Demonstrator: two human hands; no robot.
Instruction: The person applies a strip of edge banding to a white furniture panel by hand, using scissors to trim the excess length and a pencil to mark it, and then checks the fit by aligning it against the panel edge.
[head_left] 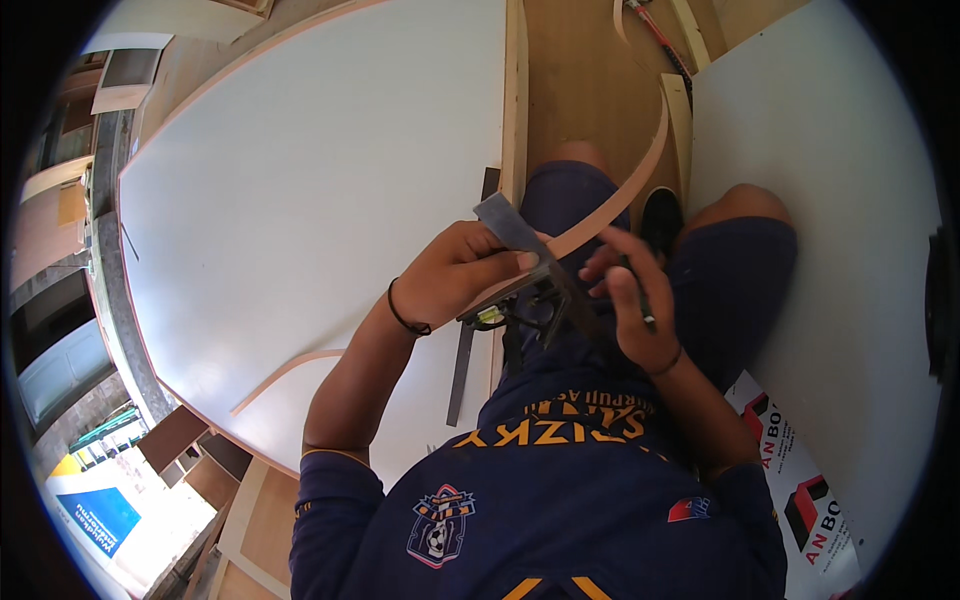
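My left hand is closed round a long thin peach-coloured edging strip and a combination square. The square's grey metal blade lies across the strip, with my thumb pressing near the crossing. Its dark head, with a yellow-green vial, hangs below my fingers. From there the strip curves up and away to the right. Just right of the blade is my right hand, fingers bent, with a slim dark green pencil in its grip. Part of the blade towards my lap is in shadow.
A large white panel with peach edging lies to my left, bearing a dark flat bar and a curved strip offcut. Another white panel stands to my right. Beyond my knees are a wooden batten and a red-handled tool.
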